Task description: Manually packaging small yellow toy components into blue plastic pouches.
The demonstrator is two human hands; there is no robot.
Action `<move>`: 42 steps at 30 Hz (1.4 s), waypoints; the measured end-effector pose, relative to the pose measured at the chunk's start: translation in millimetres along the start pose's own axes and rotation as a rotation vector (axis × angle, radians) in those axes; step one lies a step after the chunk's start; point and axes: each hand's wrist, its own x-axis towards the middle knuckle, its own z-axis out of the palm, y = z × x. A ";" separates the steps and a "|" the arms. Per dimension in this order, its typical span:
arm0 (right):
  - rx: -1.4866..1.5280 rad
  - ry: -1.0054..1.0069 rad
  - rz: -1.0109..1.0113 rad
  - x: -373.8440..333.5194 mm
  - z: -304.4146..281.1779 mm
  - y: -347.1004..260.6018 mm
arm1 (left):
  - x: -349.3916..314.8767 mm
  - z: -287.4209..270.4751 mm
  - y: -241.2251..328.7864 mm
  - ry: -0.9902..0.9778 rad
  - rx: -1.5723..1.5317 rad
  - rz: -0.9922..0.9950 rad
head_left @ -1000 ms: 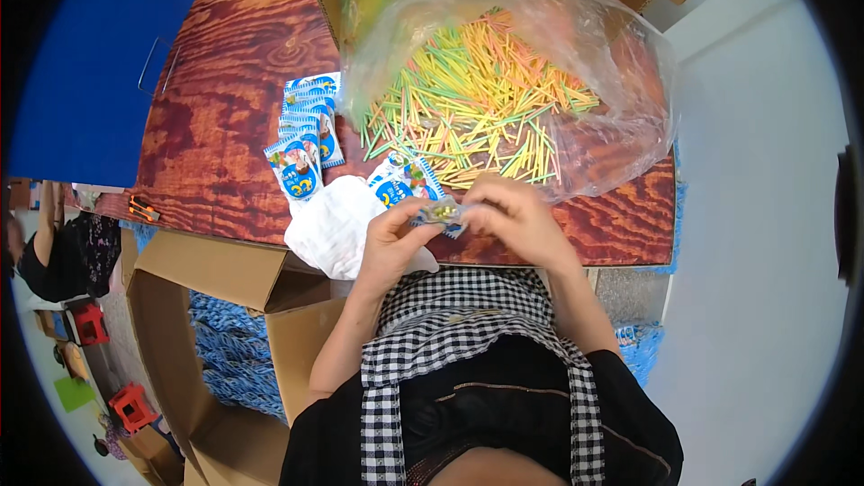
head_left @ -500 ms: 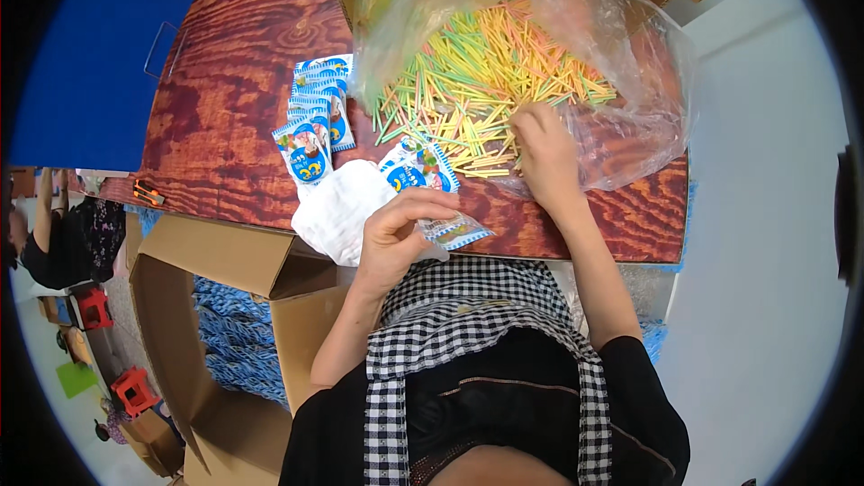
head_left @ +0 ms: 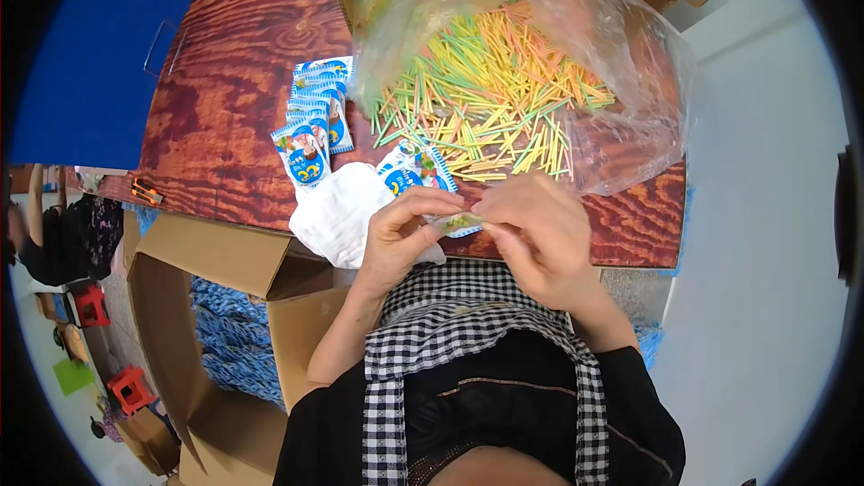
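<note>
Sachet (head_left: 457, 221), small and clear-mouthed with a blue-and-white printed face, sits pinched between both hands just over the near edge of the wooden table (head_left: 225, 108), close to the person's chest. The left hand (head_left: 396, 238) grips its left end with thumb and forefinger closed on it, and the right hand (head_left: 538, 238) meets it from the other side, fingers curled together at the open mouth, where a few thin coloured bits show; whether those fingers hold sticks or only the packet's edge is too small to tell. By the look of it the step in hand is filling or closing this one packet, and the next move would call for a steady pinch on the mouth so the thin contents stay in line and do not slip out. Just beyond the hands lie a couple more of the same sachets (head_left: 409, 171) and a crumpled white cloth (head_left: 337, 211), with a short row of finished-looking packets (head_left: 315, 121) further left. Past those, a big clear plastic bag (head_left: 621, 63) is spread open, heaped with coloured sticks (head_left: 486, 90) in yellow, green, orange and pink. An open cardboard box (head_left: 225, 261) stands below the table's edge at the left.
</note>
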 end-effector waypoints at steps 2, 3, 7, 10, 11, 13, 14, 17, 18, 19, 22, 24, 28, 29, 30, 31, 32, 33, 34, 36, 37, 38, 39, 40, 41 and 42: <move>0.004 0.002 0.035 0.4 5.8 0.8 | -2.6 3.4 -2.6 0.080 -0.026 -0.075; -0.020 0.002 0.050 1.6 4.9 0.6 | -4.5 3.4 -5.5 0.086 -0.024 -0.073; -0.052 -0.001 0.100 3.5 -0.3 -3.8 | -8.7 1.3 -10.4 0.129 -0.076 -0.128; -0.133 -0.137 0.095 3.0 8.2 2.6 | -10.0 2.9 -11.8 0.152 -0.119 -0.124; -0.131 -0.137 0.090 3.0 9.3 3.2 | -10.0 3.1 -12.6 0.174 -0.152 -0.123; -0.283 -0.202 0.097 1.2 10.3 3.2 | -12.0 0.2 -18.7 0.199 -0.139 -0.150; -0.317 -0.241 0.132 0.9 8.7 -0.5 | -13.1 -1.0 -20.0 0.221 -0.130 -0.181; -0.407 -0.301 0.135 2.7 10.8 -7.4 | -17.3 -2.3 -23.1 0.229 -0.154 -0.214; -0.404 -0.300 0.133 1.8 14.2 -5.9 | -18.4 -2.8 -24.3 0.204 -0.148 -0.218; -0.378 -0.357 0.170 0.9 19.0 -0.4 | -17.2 -1.4 -21.0 0.203 -0.144 -0.216; -0.210 -0.322 0.195 4.3 19.5 5.3 | -13.7 -1.2 -3.7 0.259 -0.203 -0.335; -0.066 -0.236 0.190 6.8 14.5 7.1 | -14.4 -19.6 8.7 0.337 -0.076 -0.268; 0.070 -0.064 0.344 3.9 8.8 18.2 | -2.5 -77.9 25.4 0.627 0.042 0.083; 0.024 -0.066 0.387 1.3 15.4 24.6 | 4.5 -83.9 30.1 0.698 0.051 0.083; -0.024 -0.068 0.431 -1.8 23.0 31.1 | 11.2 -89.0 34.4 0.767 0.059 0.084; -0.024 -0.065 0.429 -5.0 33.6 38.4 | 11.6 -102.3 23.1 0.820 0.065 -0.001; -0.189 -0.081 0.421 -7.8 47.3 46.6 | 11.9 -116.1 6.3 0.816 0.066 0.002; -0.356 -0.099 0.412 -9.7 60.7 52.7 | 11.7 -129.2 -12.4 0.891 0.478 -0.002; -0.355 -0.072 0.398 -9.8 74.1 55.4 | 10.1 -138.6 -24.2 0.945 0.896 -0.006; -0.413 -0.042 0.340 -8.5 95.6 61.6 | 8.2 -143.2 -31.0 0.880 0.850 -0.073; -0.419 -0.040 0.344 -8.5 102.7 66.7 | 9.6 -140.2 -29.6 0.873 0.917 -0.081; -0.395 0.020 0.306 -8.8 108.2 71.4 | 10.9 -136.4 -28.5 0.866 0.985 -0.088; -0.370 0.079 0.268 -10.5 110.5 75.3 | 10.6 -132.7 -25.5 0.850 0.988 -0.172; -0.366 0.078 0.265 -11.6 111.8 77.1 | 9.2 -125.2 -15.3 0.854 0.991 -0.173; -0.313 0.103 0.306 -13.8 110.4 80.6 | 9.6 -117.0 -9.4 0.883 1.142 -0.109; -0.261 0.128 0.348 -15.5 108.9 84.4 | 10.3 -108.3 -4.3 0.909 1.292 -0.043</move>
